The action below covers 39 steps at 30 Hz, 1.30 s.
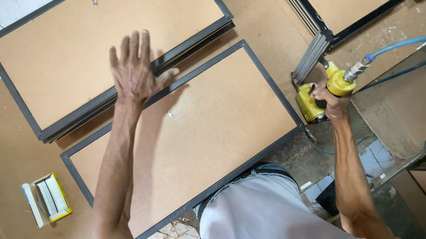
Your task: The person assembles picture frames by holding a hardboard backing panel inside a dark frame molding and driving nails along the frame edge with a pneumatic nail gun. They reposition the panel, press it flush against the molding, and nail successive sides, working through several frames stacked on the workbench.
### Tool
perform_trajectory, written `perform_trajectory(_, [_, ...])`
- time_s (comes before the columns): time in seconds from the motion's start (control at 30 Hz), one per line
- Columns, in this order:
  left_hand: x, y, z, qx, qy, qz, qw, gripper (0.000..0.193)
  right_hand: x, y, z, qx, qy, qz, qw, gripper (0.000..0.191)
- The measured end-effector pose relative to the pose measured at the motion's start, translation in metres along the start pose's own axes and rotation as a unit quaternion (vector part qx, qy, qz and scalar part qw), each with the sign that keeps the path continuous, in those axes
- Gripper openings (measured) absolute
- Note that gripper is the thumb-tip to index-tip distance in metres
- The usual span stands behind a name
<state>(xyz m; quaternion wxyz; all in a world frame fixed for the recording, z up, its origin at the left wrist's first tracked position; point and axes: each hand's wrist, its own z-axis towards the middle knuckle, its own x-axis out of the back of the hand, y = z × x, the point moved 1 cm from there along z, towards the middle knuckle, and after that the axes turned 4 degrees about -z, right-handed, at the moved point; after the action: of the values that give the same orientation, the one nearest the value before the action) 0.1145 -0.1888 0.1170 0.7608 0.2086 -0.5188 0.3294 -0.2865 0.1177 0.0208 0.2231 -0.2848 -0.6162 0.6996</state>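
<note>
Hands at framed backing boards, seen from above.
The left hand (135, 69) lay spread flat on the central frame (182, 140); the right hand (332, 103) gripped a yellow pneumatic stapler (313, 101) at centre right.

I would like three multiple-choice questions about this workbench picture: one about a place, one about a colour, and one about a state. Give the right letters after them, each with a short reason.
1. Where does the left hand rest?
A. on the small open box
B. on the far edge of the near frame, beside the stacked frames
C. on the blue hose

2. What colour is the air tool in the right hand?
A. yellow
B. red
C. green

3. How does the near frame lie?
A. upright against a wall
B. flat, brown backing board up
C. flat, glass side up

Answers:
1 B, the spread fingers lie over the dark frame edge next to the stacked frames.
2 A, its body is yellow, with a blue hose attached.
3 B, brown board fills the dark border.
</note>
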Motion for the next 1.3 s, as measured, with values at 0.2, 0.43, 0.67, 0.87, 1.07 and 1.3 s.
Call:
perform_trajectory(0.2, [-0.040, 0.056, -0.048, -0.072, -0.031, -0.160, 0.984, 0.083, 0.003, -0.006, 0.004, 0.045, -0.090, 0.015, 0.995, 0.009])
perform_trajectory(0.43, [-0.057, 0.124, -0.108, -0.053, -0.034, -0.322, 0.945, 0.080, 0.021, -0.032, -0.016, -0.008, 0.019, 0.062, 0.998, 0.009])
perform_trajectory(0.67, [-0.040, 0.192, -0.139, -0.118, -0.038, -0.273, 0.954, 0.085, 0.007, -0.070, -0.067, -0.119, 0.011, 0.304, 0.945, 0.005])
perform_trajectory(0.87, [-0.032, 0.213, -0.156, -0.090, -0.155, -0.494, 0.851, 0.115, -0.067, -0.058, -0.105, -0.033, 0.049, 0.270, 0.961, 0.005])
perform_trajectory(1.07, [-0.053, 0.263, -0.168, 0.126, -0.092, -0.614, 0.774, 0.094, -0.127, -0.059, -0.114, -0.066, 0.069, 0.047, 0.994, 0.019])
perform_trajectory(1.3, [-0.092, 0.215, -0.155, 0.057, -0.135, -0.707, 0.692, 0.077, -0.128, -0.048, -0.112, 0.131, -0.029, -0.185, 0.973, 0.025])
